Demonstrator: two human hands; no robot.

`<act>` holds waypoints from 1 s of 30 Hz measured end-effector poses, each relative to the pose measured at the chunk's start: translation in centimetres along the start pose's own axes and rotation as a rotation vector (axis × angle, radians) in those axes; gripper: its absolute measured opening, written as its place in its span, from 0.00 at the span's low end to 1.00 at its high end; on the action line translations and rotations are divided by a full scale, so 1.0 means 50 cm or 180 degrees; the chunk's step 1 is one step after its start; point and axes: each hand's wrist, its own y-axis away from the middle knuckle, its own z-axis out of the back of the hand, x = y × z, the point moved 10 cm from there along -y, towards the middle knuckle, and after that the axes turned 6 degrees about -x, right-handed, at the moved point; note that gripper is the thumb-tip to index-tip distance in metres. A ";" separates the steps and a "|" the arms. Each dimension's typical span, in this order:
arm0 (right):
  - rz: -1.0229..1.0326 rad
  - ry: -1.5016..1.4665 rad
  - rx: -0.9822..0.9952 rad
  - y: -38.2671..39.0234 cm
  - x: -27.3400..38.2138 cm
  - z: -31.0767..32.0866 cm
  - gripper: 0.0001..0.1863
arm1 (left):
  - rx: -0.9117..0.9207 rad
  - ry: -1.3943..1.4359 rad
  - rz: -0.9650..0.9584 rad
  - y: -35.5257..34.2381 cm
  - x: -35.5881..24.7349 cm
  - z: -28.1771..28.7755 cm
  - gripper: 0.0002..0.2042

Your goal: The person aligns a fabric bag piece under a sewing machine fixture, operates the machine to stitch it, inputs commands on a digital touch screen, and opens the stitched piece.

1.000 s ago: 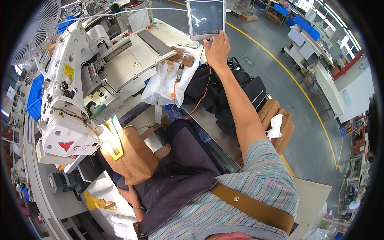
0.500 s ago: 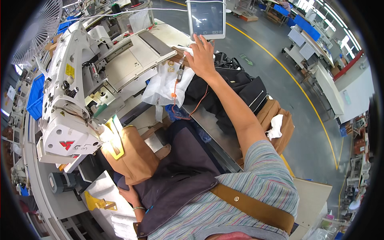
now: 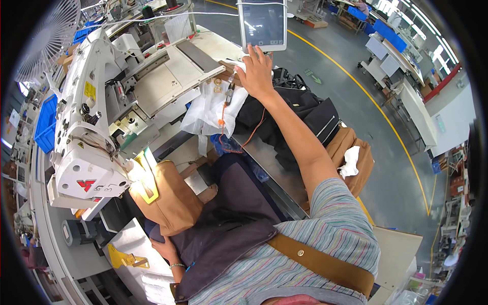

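Observation:
My right hand [image 3: 256, 66] is raised with fingers apart, its fingertips at the lower edge of a tablet [image 3: 263, 25] with a white frame. My left hand [image 3: 165, 248] is low beside my dark apron, below a tan fabric piece [image 3: 175, 203]; its fingertips are partly hidden. A yellow plate [image 3: 147, 185] lies on that piece, against the white sewing machine [image 3: 84, 165]. Beneath my right wrist are a translucent plastic sheet [image 3: 203, 112], small brass rings and a tool with an orange cord.
Black fabric [image 3: 300, 127] and a tan bundle [image 3: 356, 178] with white cloth lie right of my arm. Blue bins [image 3: 46, 122], a white fan [image 3: 43, 38] and a motor [image 3: 76, 231] are at the left. A grey aisle [image 3: 381, 168] with yellow lines runs right, past other workbenches.
Since a second ago my right hand has moved down and left from the tablet's lower right corner to its lower left edge. My left hand stays in place.

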 end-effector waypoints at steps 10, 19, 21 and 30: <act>0.0116 -0.0150 -0.0475 -0.051 0.012 0.052 0.20 | -0.0120 -0.0002 -0.0059 -0.010 0.024 -0.006 0.47; 0.0073 -0.0133 -0.0622 -0.118 -0.009 0.070 0.24 | -0.0114 0.0032 -0.0021 -0.001 0.004 0.004 0.47; 0.0031 -0.0044 -0.0539 -0.129 -0.003 0.059 0.26 | -0.0073 -0.0062 -0.0013 -0.005 0.011 0.004 0.47; -0.0131 0.0114 -0.0259 -0.104 0.001 0.040 0.31 | -0.0007 0.0008 0.0012 -0.002 0.015 -0.001 0.49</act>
